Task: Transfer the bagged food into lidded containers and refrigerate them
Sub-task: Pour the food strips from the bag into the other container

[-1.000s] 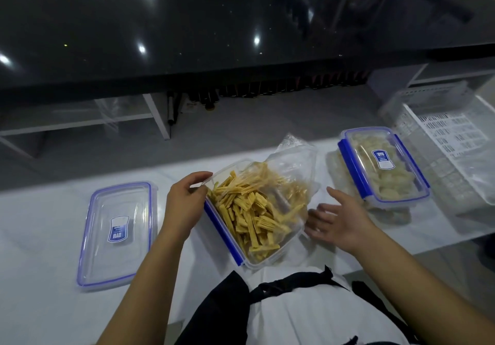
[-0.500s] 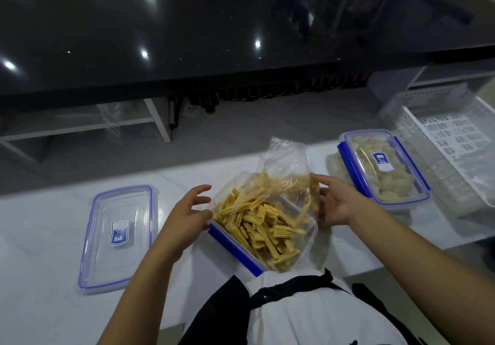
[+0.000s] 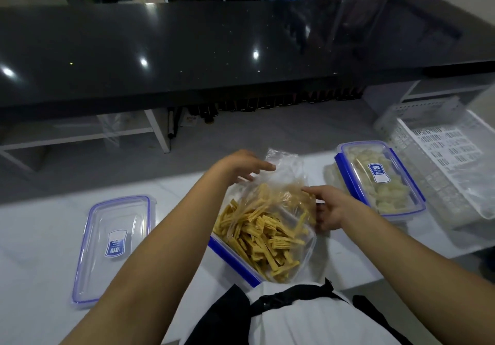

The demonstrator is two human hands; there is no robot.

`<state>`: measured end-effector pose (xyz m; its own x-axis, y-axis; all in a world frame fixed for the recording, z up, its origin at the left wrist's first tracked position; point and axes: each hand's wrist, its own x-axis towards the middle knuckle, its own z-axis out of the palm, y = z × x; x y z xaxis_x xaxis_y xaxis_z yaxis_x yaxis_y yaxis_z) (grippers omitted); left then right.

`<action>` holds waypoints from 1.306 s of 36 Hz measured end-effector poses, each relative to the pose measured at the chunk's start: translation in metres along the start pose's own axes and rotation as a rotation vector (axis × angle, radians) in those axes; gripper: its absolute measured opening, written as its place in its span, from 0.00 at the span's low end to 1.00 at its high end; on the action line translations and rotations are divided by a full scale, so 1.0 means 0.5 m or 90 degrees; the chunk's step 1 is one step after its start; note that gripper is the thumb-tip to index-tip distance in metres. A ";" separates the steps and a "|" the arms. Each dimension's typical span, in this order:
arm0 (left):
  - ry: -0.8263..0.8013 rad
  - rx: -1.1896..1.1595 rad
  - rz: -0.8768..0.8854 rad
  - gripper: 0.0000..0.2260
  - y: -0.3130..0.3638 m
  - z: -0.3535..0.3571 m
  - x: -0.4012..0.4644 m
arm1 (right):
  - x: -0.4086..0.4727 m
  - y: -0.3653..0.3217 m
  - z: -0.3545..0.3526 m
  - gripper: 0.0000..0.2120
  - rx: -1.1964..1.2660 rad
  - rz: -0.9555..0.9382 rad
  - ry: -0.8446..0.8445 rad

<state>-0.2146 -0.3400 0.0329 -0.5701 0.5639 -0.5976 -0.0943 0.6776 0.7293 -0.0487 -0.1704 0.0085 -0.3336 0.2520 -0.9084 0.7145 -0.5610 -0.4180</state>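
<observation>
The person leans over the white counter [image 3: 40,237], where a clear plastic bag [image 3: 284,181] of yellow food sticks [image 3: 262,240] sits inside an open blue-clipped container [image 3: 233,259] at the near edge. The left hand [image 3: 241,166] reaches over the bag's far top with fingers stretched nearly straight against the plastic, while the right hand [image 3: 329,208] pinches the bag's right side. A loose lid [image 3: 115,248] lies flat to the left, and a closed container [image 3: 380,178] of pale food stands to the right, beside a white basket [image 3: 455,162].
</observation>
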 end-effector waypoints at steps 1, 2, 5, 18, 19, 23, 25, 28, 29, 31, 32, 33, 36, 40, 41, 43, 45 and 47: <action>-0.015 -0.011 -0.016 0.30 0.005 0.002 0.012 | 0.001 0.000 0.000 0.15 0.009 -0.005 -0.003; -0.023 -0.016 -0.029 0.28 0.009 0.005 0.021 | 0.001 0.000 -0.001 0.15 0.021 -0.011 -0.007; -0.016 -0.061 -0.032 0.24 0.010 0.012 0.034 | -0.001 0.004 -0.002 0.12 0.047 -0.049 -0.013; -0.110 -0.451 0.287 0.15 -0.046 -0.039 -0.109 | -0.129 0.057 -0.008 0.08 0.058 -0.499 -0.182; -0.114 -0.461 0.302 0.15 -0.053 -0.041 -0.118 | -0.134 0.062 -0.007 0.12 0.043 -0.514 -0.188; -0.107 -0.485 0.320 0.16 -0.070 -0.035 -0.135 | -0.140 0.072 0.000 0.18 0.004 -0.491 -0.202; -0.096 -0.488 0.319 0.16 -0.071 -0.027 -0.139 | -0.146 0.069 0.005 0.17 -0.034 -0.504 -0.186; -0.079 -0.483 0.326 0.16 -0.066 -0.021 -0.144 | -0.154 0.065 0.013 0.10 -0.089 -0.550 -0.165; -0.080 -0.483 0.331 0.16 -0.065 -0.020 -0.145 | -0.156 0.064 0.014 0.08 -0.095 -0.558 -0.159; -0.084 -0.487 0.343 0.16 -0.061 -0.019 -0.150 | -0.157 0.063 0.013 0.04 -0.091 -0.570 -0.150; -0.085 -0.487 0.351 0.16 -0.059 -0.019 -0.154 | -0.159 0.062 0.011 0.05 -0.085 -0.580 -0.146; -0.082 -0.486 0.360 0.16 -0.057 -0.019 -0.157 | -0.163 0.061 0.009 0.05 -0.072 -0.590 -0.147; -0.071 -0.486 0.386 0.18 -0.059 -0.025 -0.167 | -0.191 0.056 0.004 0.05 0.028 -0.607 -0.198; -0.063 -0.483 0.391 0.21 -0.078 -0.036 -0.176 | -0.222 0.065 0.001 0.04 0.063 -0.612 -0.233; -0.061 -0.483 0.391 0.20 -0.084 -0.035 -0.178 | -0.225 0.071 0.002 0.05 0.050 -0.615 -0.215; -0.051 -0.491 0.389 0.19 -0.094 -0.028 -0.179 | -0.226 0.083 0.003 0.06 0.041 -0.625 -0.183; -0.036 -0.505 0.389 0.20 -0.099 -0.018 -0.179 | -0.223 0.092 0.003 0.06 0.064 -0.630 -0.173; -0.021 -0.511 0.393 0.18 -0.100 -0.009 -0.178 | -0.216 0.097 0.004 0.04 0.077 -0.640 -0.156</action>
<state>-0.1630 -0.4262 0.0513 -0.6834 0.7289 -0.0403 -0.3184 -0.2480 0.9149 0.0206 -0.2264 0.0862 -0.8660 0.4878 -0.1100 -0.0234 -0.2594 -0.9655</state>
